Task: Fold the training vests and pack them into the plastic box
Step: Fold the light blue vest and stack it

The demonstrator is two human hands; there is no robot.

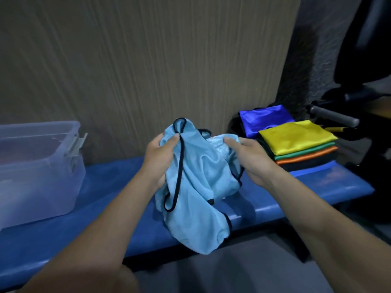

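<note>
Your left hand (pixel 161 154) and right hand (pixel 251 158) both pinch the top edge of a bunched light blue vest (pixel 196 187), one grip at each side. It hangs down between them onto the blue worktop (pixel 110 187). The clear plastic box (pixel 40 166) sits to your left, nearer your left hand.

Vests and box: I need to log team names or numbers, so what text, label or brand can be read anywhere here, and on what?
None can be read.
Light blue vest: plain cloth, only black trim.
Folded stack: plain colours.
Plastic box: no legible label.
</note>
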